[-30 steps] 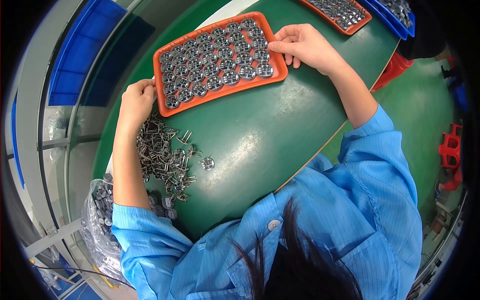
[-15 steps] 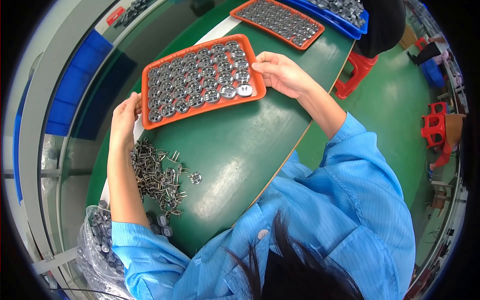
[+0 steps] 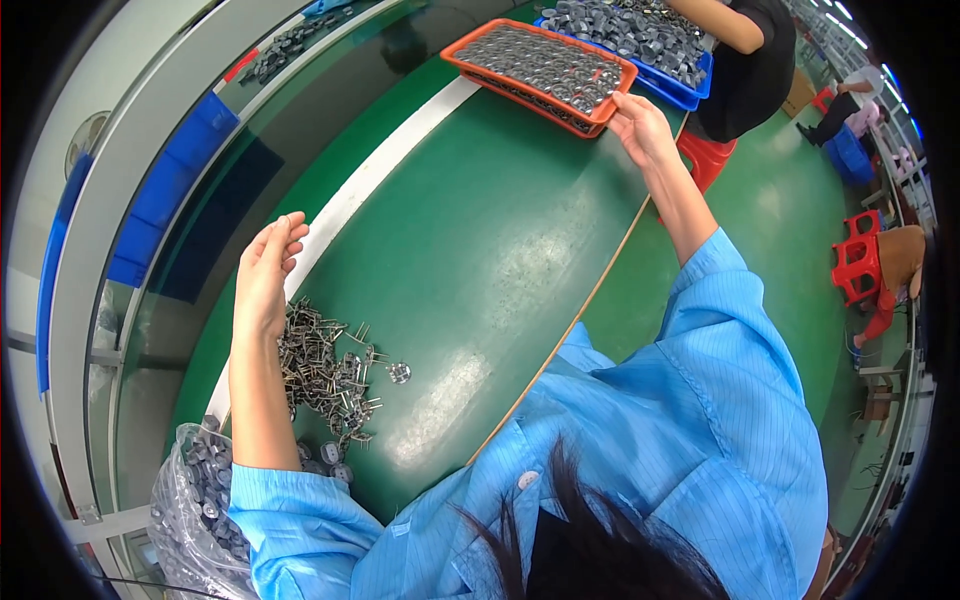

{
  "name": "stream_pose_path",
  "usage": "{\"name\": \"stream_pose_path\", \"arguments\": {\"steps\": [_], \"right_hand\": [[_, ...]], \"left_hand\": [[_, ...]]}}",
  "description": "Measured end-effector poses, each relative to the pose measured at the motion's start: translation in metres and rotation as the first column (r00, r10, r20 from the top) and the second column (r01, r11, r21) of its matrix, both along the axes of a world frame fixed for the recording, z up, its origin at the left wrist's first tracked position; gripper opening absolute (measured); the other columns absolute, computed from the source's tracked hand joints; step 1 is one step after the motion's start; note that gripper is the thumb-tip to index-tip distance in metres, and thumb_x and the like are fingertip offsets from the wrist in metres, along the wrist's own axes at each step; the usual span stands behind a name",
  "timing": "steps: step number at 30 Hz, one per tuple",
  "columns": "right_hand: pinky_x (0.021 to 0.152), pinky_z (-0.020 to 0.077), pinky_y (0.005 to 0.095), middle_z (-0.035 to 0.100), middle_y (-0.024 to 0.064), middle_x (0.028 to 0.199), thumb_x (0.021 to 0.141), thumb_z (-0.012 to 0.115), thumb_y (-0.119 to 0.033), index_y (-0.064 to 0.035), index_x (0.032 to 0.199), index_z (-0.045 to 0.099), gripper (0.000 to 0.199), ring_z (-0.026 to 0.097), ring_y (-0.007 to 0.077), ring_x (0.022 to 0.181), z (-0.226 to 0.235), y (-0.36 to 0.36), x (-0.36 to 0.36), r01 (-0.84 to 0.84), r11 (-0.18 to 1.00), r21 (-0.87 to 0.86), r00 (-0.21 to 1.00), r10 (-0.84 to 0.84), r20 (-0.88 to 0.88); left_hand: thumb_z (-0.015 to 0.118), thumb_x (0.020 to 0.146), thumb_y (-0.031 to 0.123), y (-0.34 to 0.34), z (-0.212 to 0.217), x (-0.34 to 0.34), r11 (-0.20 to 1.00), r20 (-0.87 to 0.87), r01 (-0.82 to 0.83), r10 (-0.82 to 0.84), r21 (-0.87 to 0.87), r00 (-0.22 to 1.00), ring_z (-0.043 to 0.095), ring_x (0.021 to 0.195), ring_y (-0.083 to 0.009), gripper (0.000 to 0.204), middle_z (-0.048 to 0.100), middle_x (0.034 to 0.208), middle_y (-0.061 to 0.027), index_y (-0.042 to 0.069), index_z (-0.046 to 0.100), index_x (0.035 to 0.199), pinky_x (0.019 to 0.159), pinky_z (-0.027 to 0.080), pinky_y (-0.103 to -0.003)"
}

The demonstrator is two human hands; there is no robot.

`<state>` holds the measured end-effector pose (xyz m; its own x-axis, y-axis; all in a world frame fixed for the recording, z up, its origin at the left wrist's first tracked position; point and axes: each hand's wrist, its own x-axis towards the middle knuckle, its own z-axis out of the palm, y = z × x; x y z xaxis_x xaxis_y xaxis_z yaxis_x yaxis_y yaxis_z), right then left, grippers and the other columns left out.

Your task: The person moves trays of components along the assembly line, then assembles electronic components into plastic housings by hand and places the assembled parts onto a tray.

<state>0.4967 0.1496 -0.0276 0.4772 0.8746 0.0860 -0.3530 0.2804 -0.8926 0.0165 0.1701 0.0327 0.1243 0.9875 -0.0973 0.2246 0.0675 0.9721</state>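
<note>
Green table (image 3: 420,225) runs from nr the person to the far end; white strip (image 3: 370,170) along its L edge, wood trim on its R edge. Co-worker in black (image 3: 750,85) sits by the far R corner, one arm over the goods there.

Orange trays, two stacked, at the table's far end, btwn the L and R edges; top orange tray (image 3: 452,50) full of round metallic discs, set close together. Blue tray (image 3: 672,90) just beyond, beside the stack, nr the far R corner, heaped w/ grey parts.

Clear plastic bag (image 3: 185,520) w/ more grey pcs by the near L corner. Pile of pronged metal parts (image 3: 325,365) on the table nr the L edge, partly behind the L forearm.

R hand (image 3: 640,128): fingers part-bent, thumb touching top tray's near R corner; can't tell if it grips. L hand (image 3: 270,258): raised over the table's L edge, fingers loosely curled, empty.

Few grey caps (image 3: 332,453) below the pile, nr the near L corner. Single loose disc (image 3: 400,373) just R of the pile.
</note>
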Motion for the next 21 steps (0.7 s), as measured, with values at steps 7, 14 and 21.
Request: {"name": "stream_pose_path", "arguments": {"steps": [7, 14, 21], "right_hand": [[0.091, 0.0522, 0.0389, 0.061, 0.0211, 0.109, 0.094, 0.049, -0.006, 0.0114, 0.106, 0.053, 0.022, 0.063, 0.0281, 0.1, -0.017, 0.012, 0.015, 0.089, 0.996, -0.024, 0.995, -0.09, -0.047], [0.09, 0.0531, 0.0414, 0.06, 0.021, 0.107, 0.092, 0.051, -0.003, 0.0114, 0.104, 0.051, 0.019, 0.063, 0.0304, 0.098, -0.014, 0.018, 0.009, 0.081, 0.996, -0.022, 0.996, -0.081, -0.031], [0.085, 0.0556, 0.0391, 0.06, 0.0168, 0.103, 0.089, 0.058, -0.008, 0.0088, 0.103, 0.053, 0.022, 0.064, 0.0264, 0.09, -0.015, 0.02, 0.015, 0.162, 0.983, -0.085, 0.987, -0.16, 0.021]], "left_hand": [[0.053, 0.094, 0.034, -0.004, -0.012, -0.017, 1.0, -0.023, 0.006, -0.006, -0.016, 1.0, 0.049, 0.087, -0.0065, 0.035, 0.063, 0.099, 0.001, 0.006, 0.064, 0.113, 0.079, 0.038, -0.022], [0.053, 0.094, 0.032, -0.003, -0.017, -0.02, 1.0, -0.045, 0.009, -0.01, -0.024, 0.999, 0.049, 0.087, -0.0064, 0.033, 0.063, 0.1, 0.002, 0.007, 0.064, 0.113, 0.08, 0.038, -0.022], [0.054, 0.094, 0.033, -0.003, -0.016, -0.022, 0.999, -0.027, 0.029, -0.029, -0.026, 0.999, 0.049, 0.088, -0.0066, 0.034, 0.063, 0.1, 0.0018, 0.008, 0.064, 0.113, 0.081, 0.038, -0.022]]}}
